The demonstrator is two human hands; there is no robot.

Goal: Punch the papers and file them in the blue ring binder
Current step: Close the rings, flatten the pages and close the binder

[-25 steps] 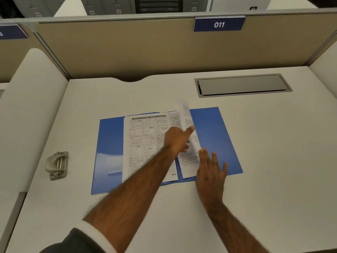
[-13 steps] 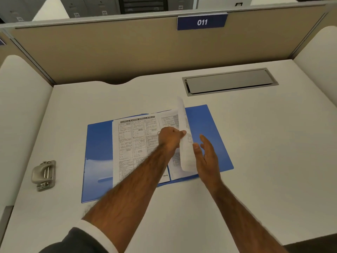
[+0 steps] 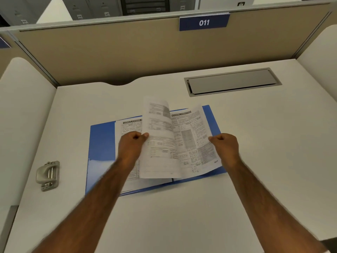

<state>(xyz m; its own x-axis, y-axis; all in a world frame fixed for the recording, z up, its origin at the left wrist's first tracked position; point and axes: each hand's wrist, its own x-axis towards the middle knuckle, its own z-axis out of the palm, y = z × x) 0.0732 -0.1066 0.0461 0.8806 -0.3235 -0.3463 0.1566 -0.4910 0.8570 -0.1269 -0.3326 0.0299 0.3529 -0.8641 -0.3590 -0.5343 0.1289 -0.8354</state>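
Open blue binder (image 3: 102, 143) flat at centre of white counter (image 3: 264, 143). Left hand (image 3: 131, 147) and right hand (image 3: 225, 146), each grip closed on opposite edges of raised papers (image 3: 175, 141). Punch (image 3: 47, 175) near left edge; bare counter right; beige partition (image 3: 109, 52) behind.

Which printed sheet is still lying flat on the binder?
The left sheet, under the left hand. Both hands hold the other sheets up off the binder.

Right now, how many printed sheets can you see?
3: one flat on the blue binder, one raised in the left hand, one under the right hand. More may be hidden.
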